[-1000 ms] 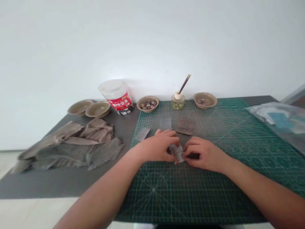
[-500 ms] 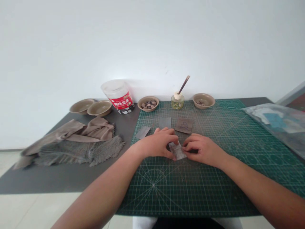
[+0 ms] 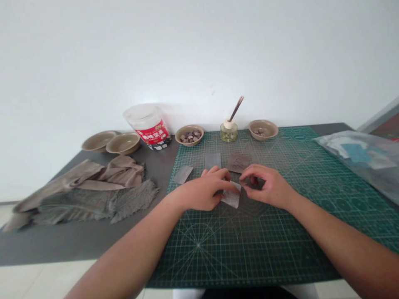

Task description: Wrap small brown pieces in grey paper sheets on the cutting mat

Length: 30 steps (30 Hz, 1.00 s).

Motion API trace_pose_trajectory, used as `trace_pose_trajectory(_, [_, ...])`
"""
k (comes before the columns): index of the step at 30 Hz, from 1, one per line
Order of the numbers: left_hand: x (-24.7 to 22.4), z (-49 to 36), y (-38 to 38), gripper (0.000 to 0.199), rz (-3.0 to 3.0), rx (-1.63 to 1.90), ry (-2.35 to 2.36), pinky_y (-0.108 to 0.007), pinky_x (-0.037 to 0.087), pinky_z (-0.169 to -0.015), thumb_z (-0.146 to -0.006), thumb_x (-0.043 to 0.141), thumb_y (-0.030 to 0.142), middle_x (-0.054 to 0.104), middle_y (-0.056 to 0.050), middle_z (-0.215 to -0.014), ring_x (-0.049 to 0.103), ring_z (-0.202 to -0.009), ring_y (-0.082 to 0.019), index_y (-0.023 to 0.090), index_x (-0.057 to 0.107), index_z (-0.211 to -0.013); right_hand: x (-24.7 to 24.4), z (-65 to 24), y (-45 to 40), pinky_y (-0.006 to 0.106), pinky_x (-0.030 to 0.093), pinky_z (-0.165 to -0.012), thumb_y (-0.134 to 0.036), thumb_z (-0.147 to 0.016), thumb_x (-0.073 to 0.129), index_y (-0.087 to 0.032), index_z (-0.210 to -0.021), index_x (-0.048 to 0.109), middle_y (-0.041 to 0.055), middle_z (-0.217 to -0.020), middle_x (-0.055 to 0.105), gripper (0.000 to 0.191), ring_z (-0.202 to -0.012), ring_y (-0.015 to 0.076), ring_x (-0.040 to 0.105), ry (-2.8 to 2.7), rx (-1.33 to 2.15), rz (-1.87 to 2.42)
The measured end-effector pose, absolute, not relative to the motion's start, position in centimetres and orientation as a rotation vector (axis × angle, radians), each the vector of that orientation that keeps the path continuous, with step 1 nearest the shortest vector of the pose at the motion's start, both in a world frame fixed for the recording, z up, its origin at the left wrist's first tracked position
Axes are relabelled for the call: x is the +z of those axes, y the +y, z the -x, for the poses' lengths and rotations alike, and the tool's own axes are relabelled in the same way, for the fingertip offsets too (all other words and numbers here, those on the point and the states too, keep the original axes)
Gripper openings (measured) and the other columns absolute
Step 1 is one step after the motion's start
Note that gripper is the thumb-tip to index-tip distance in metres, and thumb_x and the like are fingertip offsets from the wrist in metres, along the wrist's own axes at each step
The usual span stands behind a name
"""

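A small light-grey square (image 3: 231, 199) with faint markings lies on the green cutting mat (image 3: 249, 249). My left hand (image 3: 207, 189) rests over its left part, index finger stretched across it and pressing down. Just right of the square, my right hand (image 3: 268, 187) pinches a small brown pebble-like piece (image 3: 243, 182) between thumb and fingertips; its exact kind is too small to tell. Beyond the hands lie a brown square (image 3: 238, 162) with a dark line drawing, a grey rectangle (image 3: 213, 160) and a tilted grey piece (image 3: 183, 174).
Along the wall stand a bowl of small brown pieces (image 3: 189, 136), a reed diffuser (image 3: 228, 131), a bowl with a few pieces (image 3: 263, 130), a plastic tub (image 3: 149, 126) and two stacked-edge bowls (image 3: 123, 143). Crumpled cloth (image 3: 93, 187) lies left, a plastic bag (image 3: 361, 151) right.
My right hand has lifted slightly off the light square's right edge, now showing a small brown piece in its pinch. My left index finger has moved onto the square. The view has shifted slightly.
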<state>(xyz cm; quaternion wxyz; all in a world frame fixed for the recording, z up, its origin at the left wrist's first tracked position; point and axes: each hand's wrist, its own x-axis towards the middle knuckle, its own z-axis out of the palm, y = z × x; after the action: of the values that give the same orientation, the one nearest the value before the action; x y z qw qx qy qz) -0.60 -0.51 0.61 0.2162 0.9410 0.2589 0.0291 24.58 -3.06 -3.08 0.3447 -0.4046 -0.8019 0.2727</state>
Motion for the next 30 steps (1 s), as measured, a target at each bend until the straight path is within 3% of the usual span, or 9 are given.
trace_pose_trajectory(2, [0.7, 0.4, -0.6, 0.040, -2.590, 0.144, 0.770, -0.043, 0.040, -0.094, -0.085, 0.059, 0.015, 0.058, -0.005, -0.113, 0.052, -0.109, -0.025, 0.031, 0.062, -0.121, -3.1, -24.7, -3.0, 0.028, 0.049, -0.067, -0.010, -0.075, 0.071, -0.023, -0.098, 0.070, 0.0000, -0.091, 0.068, 0.027, -0.071, 0.0135, 0.059, -2.072, 0.735, 1.052])
trace_pose_trajectory(6, [0.3, -0.1, -0.7, 0.052, -2.556, 0.136, 0.880, -0.047, 0.039, -0.095, -0.077, 0.076, 0.044, 0.058, -0.006, -0.121, 0.050, -0.115, -0.031, 0.026, 0.056, -0.122, -3.2, -24.9, -2.8, 0.028, 0.050, -0.069, -0.007, -0.072, 0.069, -0.023, -0.099, 0.069, -0.0003, -0.090, 0.068, 0.031, -0.073, 0.0141, 0.061, -2.033, 0.768, 1.061])
trace_pose_trajectory(8, [0.0, -0.1, -0.6, 0.056, -2.563, 0.097, 0.886, -0.047, 0.039, -0.095, -0.077, 0.076, 0.047, 0.057, -0.007, -0.124, 0.048, -0.118, -0.032, 0.027, 0.055, -0.125, -3.1, -25.0, -2.7, 0.028, 0.051, -0.069, -0.006, -0.072, 0.069, -0.023, -0.099, 0.069, -0.0001, -0.090, 0.068, 0.032, -0.073, 0.0141, 0.061, -2.024, 0.764, 1.066])
trace_pose_trajectory(12, [0.1, 0.2, -0.4, 0.035, -2.581, 0.029, 0.786, -0.043, 0.039, -0.093, -0.086, 0.064, 0.026, 0.056, -0.006, -0.123, 0.049, -0.115, -0.028, 0.029, 0.060, -0.120, -2.9, -25.0, -2.7, 0.028, 0.052, -0.069, -0.007, -0.073, 0.067, -0.022, -0.099, 0.071, 0.0025, -0.097, 0.070, 0.029, -0.074, 0.0142, 0.062, -2.048, 0.792, 1.024])
trace_pose_trajectory(15, [0.6, 0.4, -0.3, 0.045, -2.575, 0.051, 0.759, -0.041, 0.038, -0.093, -0.081, 0.050, 0.003, 0.057, -0.004, -0.122, 0.049, -0.114, -0.025, 0.030, 0.062, -0.115, -2.8, -24.8, -2.9, 0.029, 0.053, -0.070, -0.006, -0.074, 0.065, -0.022, -0.097, 0.072, 0.0037, -0.099, 0.071, 0.029, -0.076, 0.0151, 0.065, -2.110, 0.795, 0.979])
trace_pose_trajectory(17, [0.7, 0.3, -0.3, 0.044, -2.572, 0.095, 0.801, -0.041, 0.038, -0.094, -0.078, 0.048, 0.002, 0.058, -0.004, -0.118, 0.049, -0.112, -0.025, 0.027, 0.061, -0.113, -2.8, -24.6, -3.1, 0.028, 0.053, -0.069, -0.006, -0.073, 0.065, -0.022, -0.097, 0.073, 0.0035, -0.099, 0.072, 0.030, -0.076, 0.0155, 0.066, -2.152, 0.784, 0.970])
trace_pose_trajectory(20, [0.6, 0.1, -0.4, 0.030, -2.572, 0.124, 0.899, -0.042, 0.038, -0.092, -0.084, 0.060, 0.020, 0.058, -0.005, -0.113, 0.049, -0.111, -0.027, 0.025, 0.059, -0.113, -2.9, -24.3, -3.3, 0.030, 0.054, -0.076, -0.004, -0.071, 0.065, -0.023, -0.095, 0.073, 0.0033, -0.100, 0.074, 0.032, -0.085, 0.0179, 0.068, -2.201, 0.759, 0.944])
trace_pose_trajectory(23, [0.1, 0.0, -0.2, 0.032, -2.578, 0.086, 0.939, -0.042, 0.037, -0.090, -0.086, 0.067, 0.040, 0.058, -0.005, -0.113, 0.049, -0.112, -0.028, 0.025, 0.059, -0.113, -3.2, -23.9, -3.2, 0.036, 0.054, -0.088, -0.002, -0.071, 0.064, -0.023, -0.095, 0.072, 0.0030, -0.100, 0.075, 0.033, -0.094, 0.0204, 0.068, -2.264, 0.693, 0.895])
trace_pose_trajectory(30, [-0.2, 0.3, 0.2, 0.025, -2.573, 0.058, 0.926, -0.039, 0.035, -0.087, -0.091, 0.064, 0.038, 0.059, -0.004, -0.114, 0.051, -0.112, -0.026, 0.025, 0.059, -0.112, -3.7, -23.3, -3.4, 0.041, 0.051, -0.096, -0.006, -0.079, 0.066, -0.022, -0.101, 0.070, 0.0052, -0.108, 0.073, 0.027, -0.103, 0.0224, 0.066, -2.343, 0.575, 0.884])
